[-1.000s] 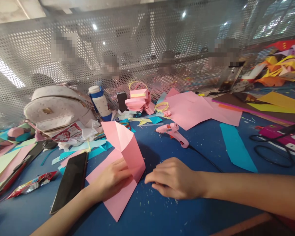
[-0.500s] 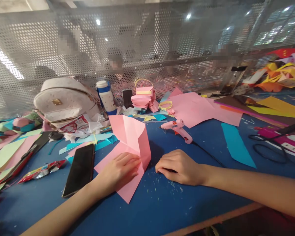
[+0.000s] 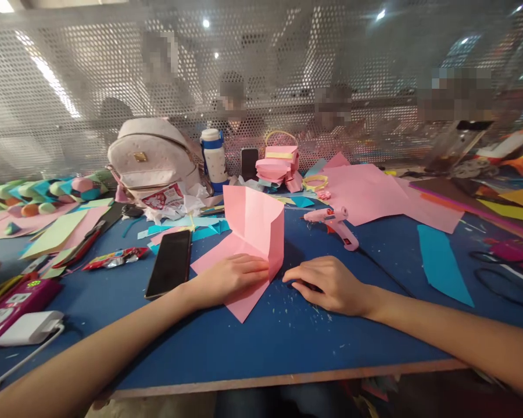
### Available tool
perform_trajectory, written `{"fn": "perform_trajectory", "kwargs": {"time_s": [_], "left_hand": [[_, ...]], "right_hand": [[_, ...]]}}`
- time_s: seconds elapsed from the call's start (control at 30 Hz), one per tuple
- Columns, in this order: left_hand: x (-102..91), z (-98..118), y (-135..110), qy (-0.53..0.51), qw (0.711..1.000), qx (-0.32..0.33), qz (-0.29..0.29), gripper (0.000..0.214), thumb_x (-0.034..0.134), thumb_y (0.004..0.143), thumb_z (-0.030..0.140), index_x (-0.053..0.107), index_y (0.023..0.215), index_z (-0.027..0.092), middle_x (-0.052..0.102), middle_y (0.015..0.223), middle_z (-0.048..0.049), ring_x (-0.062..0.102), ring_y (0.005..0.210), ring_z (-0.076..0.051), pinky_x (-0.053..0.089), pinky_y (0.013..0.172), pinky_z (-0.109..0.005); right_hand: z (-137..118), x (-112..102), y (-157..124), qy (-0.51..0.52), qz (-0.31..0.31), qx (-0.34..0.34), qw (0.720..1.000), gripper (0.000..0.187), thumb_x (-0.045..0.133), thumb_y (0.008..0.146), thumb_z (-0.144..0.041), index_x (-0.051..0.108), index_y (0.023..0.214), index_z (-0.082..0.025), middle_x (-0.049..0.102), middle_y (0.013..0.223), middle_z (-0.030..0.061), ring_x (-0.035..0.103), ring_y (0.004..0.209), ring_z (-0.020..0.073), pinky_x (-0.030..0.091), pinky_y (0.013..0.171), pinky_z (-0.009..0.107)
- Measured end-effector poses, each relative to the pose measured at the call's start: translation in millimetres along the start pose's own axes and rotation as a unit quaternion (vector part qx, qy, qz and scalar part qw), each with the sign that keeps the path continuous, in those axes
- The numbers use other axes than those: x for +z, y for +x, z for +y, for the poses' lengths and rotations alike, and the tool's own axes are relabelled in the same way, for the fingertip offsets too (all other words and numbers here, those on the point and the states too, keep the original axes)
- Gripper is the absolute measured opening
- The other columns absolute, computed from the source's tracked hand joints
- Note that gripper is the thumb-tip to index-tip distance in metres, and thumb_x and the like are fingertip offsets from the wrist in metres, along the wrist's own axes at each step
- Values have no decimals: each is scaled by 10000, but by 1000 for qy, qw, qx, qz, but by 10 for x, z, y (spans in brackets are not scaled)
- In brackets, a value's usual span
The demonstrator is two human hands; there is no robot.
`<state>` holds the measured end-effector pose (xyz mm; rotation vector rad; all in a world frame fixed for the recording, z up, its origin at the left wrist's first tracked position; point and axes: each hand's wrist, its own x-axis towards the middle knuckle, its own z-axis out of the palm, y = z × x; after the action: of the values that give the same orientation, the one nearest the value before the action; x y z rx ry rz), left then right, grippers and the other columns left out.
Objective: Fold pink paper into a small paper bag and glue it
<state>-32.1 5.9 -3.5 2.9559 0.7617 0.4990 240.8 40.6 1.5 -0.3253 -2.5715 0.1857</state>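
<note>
A creased sheet of pink paper stands partly upright on the blue table, its lower part lying flat. Across that lower part lies my left hand, palm down, fingers stretched toward the fold; its thumb is hidden. Just right of the paper, my right hand rests on the table, apart from the sheet. Its index finger reaches out toward the paper's edge, with a gap above the thumb, and I see nothing held in it. Behind this hand lies a pink glue gun, its nozzle pointing left and its cord trailing right.
A black phone lies by my left forearm, near a snack wrapper. A white backpack, a bottle and a pink paper basket stand behind. Pink sheets and a blue strip lie right; a white charger lies left.
The view has turned left, so things appear farther right and the charger has come into sight. My right index finger has stretched out. My left hand stays on the pink paper.
</note>
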Motion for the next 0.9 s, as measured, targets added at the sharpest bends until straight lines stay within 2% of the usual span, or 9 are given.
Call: {"fn": "perform_trajectory", "kwargs": {"time_s": [0.13, 0.27, 0.43, 0.6, 0.73, 0.9], "left_hand": [[5, -12, -1, -20, 1000, 10, -7, 340, 406, 990, 133, 566, 1289, 143, 628, 1295, -164, 572, 1235, -241, 468, 1045, -438], [4, -6, -3, -31, 999, 13, -15, 370, 391, 986, 135, 536, 1326, 128, 601, 1333, -178, 534, 1284, -248, 435, 1077, -450], [13, 17, -9, -30, 999, 6, -29, 365, 384, 1007, 191, 518, 1338, 112, 581, 1363, -172, 486, 1332, -246, 378, 1118, -426], [37, 31, -28, -18, 999, 2, -36, 379, 391, 1018, 267, 500, 1355, 133, 597, 1342, -160, 491, 1325, -245, 340, 1143, -457], [14, 62, -1, 5, 1000, 3, -29, 337, 420, 1007, 280, 560, 1268, 120, 622, 1291, -169, 539, 1269, -264, 383, 1107, -454], [-1, 78, 25, 40, 999, -9, 13, 275, 428, 1002, 235, 611, 1167, 113, 663, 1219, -160, 628, 1121, -257, 503, 954, -413]], "right_hand": [[-12, -5, 14, 1, 2, 2, 1000, 200, 443, 996, -209, 629, 1063, -179, 721, 878, 27, 658, 722, 117, 451, 671, 234], [-15, -6, 26, 4, 7, -1, 1000, 201, 443, 998, -210, 633, 1055, -177, 716, 863, 31, 644, 700, 119, 439, 651, 236], [-12, -7, 25, 11, -1, 2, 1000, 202, 448, 990, -195, 634, 1065, -175, 712, 872, 28, 645, 718, 118, 438, 666, 235], [-13, -14, 28, 2, -6, 1, 1000, 201, 447, 988, -196, 638, 1050, -183, 708, 863, 15, 645, 730, 109, 440, 664, 230], [-8, -17, 24, 8, -7, -1, 1000, 193, 451, 985, -188, 639, 1027, -180, 715, 866, 19, 650, 743, 113, 446, 678, 233], [-5, -22, 17, 17, -10, 3, 1000, 198, 448, 982, -176, 643, 1015, -177, 718, 858, 28, 650, 733, 130, 436, 672, 244]]}}
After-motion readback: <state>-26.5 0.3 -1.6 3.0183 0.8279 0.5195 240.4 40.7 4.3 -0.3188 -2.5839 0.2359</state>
